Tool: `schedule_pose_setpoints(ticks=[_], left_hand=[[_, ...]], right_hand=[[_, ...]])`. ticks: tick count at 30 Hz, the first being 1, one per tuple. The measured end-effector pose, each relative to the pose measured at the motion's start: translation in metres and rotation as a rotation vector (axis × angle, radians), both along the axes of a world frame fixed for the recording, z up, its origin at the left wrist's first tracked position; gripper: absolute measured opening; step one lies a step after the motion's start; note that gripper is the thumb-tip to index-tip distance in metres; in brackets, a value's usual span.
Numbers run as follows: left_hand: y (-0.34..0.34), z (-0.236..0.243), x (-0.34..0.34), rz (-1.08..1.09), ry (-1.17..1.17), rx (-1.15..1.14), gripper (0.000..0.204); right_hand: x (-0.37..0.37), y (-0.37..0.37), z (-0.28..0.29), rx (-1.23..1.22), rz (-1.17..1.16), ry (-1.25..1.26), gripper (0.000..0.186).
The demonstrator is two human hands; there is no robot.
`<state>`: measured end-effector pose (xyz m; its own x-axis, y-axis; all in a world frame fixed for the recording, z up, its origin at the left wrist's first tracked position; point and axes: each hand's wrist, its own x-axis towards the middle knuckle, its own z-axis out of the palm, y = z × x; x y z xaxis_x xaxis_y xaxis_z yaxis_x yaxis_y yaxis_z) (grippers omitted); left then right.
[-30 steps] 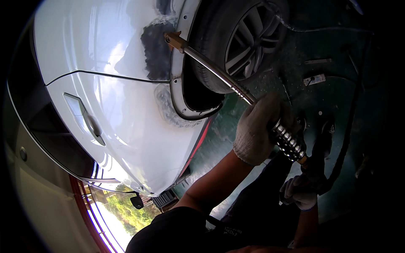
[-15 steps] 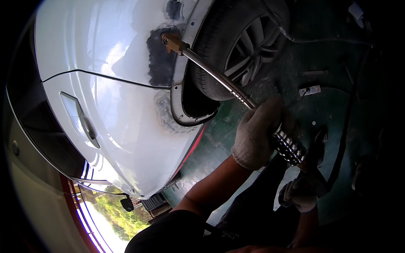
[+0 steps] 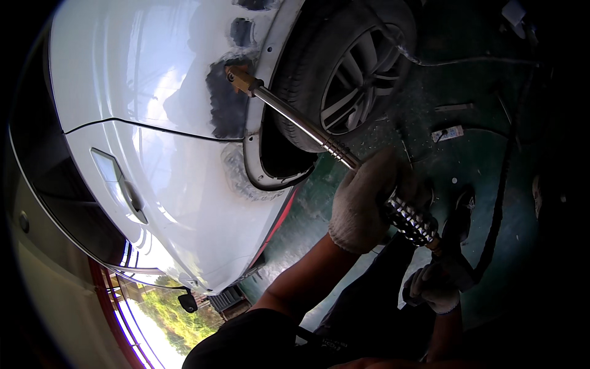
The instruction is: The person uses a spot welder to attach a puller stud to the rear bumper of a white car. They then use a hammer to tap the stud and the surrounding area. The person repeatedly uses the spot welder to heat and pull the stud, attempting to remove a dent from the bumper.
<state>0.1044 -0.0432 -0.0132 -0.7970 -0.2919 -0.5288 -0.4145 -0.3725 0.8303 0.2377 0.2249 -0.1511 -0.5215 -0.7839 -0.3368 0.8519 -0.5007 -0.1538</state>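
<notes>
A long chrome-shafted puller (image 3: 295, 117) slants across the view, its brass head (image 3: 241, 80) at a dark sanded patch (image 3: 224, 114) on a white car panel (image 3: 147, 80), beside the wheel arch (image 3: 253, 160). My left hand (image 3: 362, 203), in a pale knit glove, is closed round the shaft just above its studded metal slide (image 3: 410, 218). Lower right, my right hand (image 3: 433, 289), also gloved, is closed round the dark handle (image 3: 455, 270) at the tool's rear end, where a black cable (image 3: 495, 240) joins it.
A wheel (image 3: 356, 86) stands in the arch at upper right. On the green floor (image 3: 307, 209) lie a power strip (image 3: 447, 133), a metal strip (image 3: 453, 107) and cables (image 3: 455, 60). My feet (image 3: 461, 209) and legs are below. A door handle (image 3: 129, 190) is at left.
The brass head and the patch sit lower in the view than a second ago. My left hand and the tool have shifted slightly left and down. Both grips are unchanged.
</notes>
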Motion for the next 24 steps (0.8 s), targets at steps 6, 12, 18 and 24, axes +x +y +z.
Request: schedule_pose_setpoints(ticks=[6, 12, 18, 24], left_hand=[[0.001, -0.002, 0.003, 0.079, 0.02, 0.167, 0.046], [0.007, 0.007, -0.002, 0.013, 0.078, -0.035, 0.048], [-0.013, 0.013, -0.013, 0.114, 0.169, 0.175, 0.048], [0.017, 0.003, 0.0, 0.121, 0.144, 0.291, 0.05]], right_hand=[[-0.002, 0.006, 0.01, 0.059, 0.019, 0.011, 0.037], [-0.015, 0.012, 0.031, 0.097, 0.029, 0.001, 0.035], [-0.02, 0.021, 0.043, 0.106, 0.069, 0.008, 0.038], [-0.015, 0.03, 0.037, 0.129, 0.062, 0.216, 0.038]])
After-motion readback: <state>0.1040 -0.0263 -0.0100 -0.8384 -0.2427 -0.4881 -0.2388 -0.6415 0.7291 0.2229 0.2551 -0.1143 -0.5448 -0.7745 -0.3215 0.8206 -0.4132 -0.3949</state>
